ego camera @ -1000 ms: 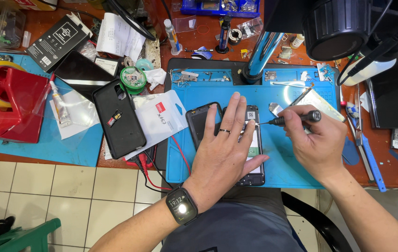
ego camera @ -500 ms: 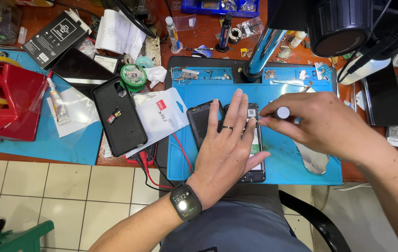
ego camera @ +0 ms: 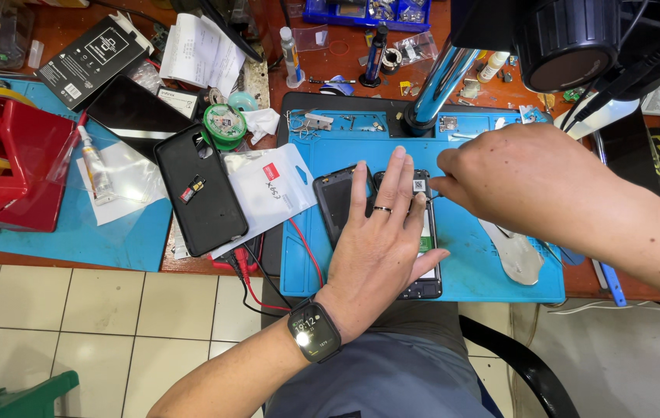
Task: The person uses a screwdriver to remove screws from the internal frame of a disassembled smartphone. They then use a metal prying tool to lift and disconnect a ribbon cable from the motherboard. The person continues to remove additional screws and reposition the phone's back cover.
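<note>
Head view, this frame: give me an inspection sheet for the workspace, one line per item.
Surface: blue repair mat on a reddish-brown bench.
Job's things: opened phone lying flat on the mat, mostly covered by the hands.
Clutter: black phone case, white pouch, red tape dispenser, glue tube, green spool, black box.
Hands: left hand pressed flat on the phone, watch on the wrist; right hand at the phone's upper edge, fingertips pinched, any tool hidden.
Cables: red and black leads hanging off the bench edge.
Surroundings: microscope head, tiled floor, chair arm.
</note>
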